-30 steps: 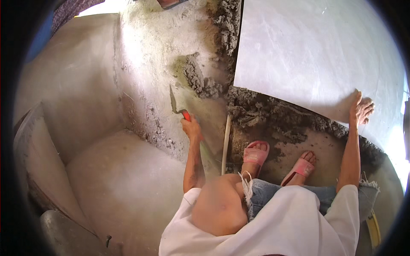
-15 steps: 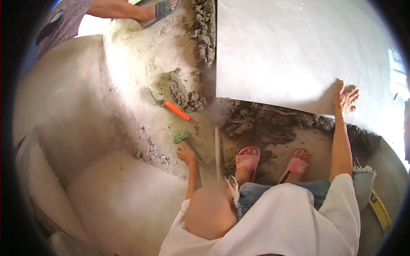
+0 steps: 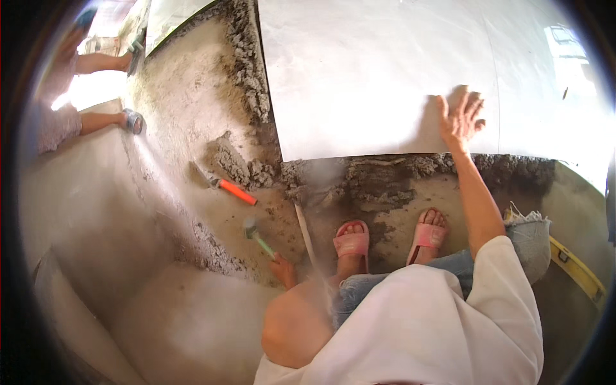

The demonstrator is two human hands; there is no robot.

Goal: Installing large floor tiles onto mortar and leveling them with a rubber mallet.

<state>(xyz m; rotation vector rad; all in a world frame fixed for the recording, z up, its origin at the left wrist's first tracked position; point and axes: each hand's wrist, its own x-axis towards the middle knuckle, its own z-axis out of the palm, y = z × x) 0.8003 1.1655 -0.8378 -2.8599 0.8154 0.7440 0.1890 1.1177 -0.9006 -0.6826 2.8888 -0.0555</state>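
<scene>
My left hand (image 3: 282,270) is closed round the handle of a small mallet (image 3: 251,228). Its greenish head hangs over the dusty floor, slightly blurred. With fingers spread, my right hand (image 3: 459,125) lies flat on a large, glossy white tile (image 3: 359,83), close to its near edge. Dark, lumpy mortar (image 3: 378,176) shows along that edge. Beyond the mallet, a trowel (image 3: 237,192) with an orange handle rests on the floor beside a heap of mortar.
A yellow spirit level (image 3: 577,268) lies at the right. My feet in pink sandals (image 3: 351,244) stand just short of the mortar. A pale strip (image 3: 305,234) runs beside them. At the upper left, another person's sandalled foot (image 3: 133,121) is near the wall (image 3: 90,186).
The view has shifted. My left hand now grips the mallet by its handle, away from the head it was near before. My right hand stays flat on the tile.
</scene>
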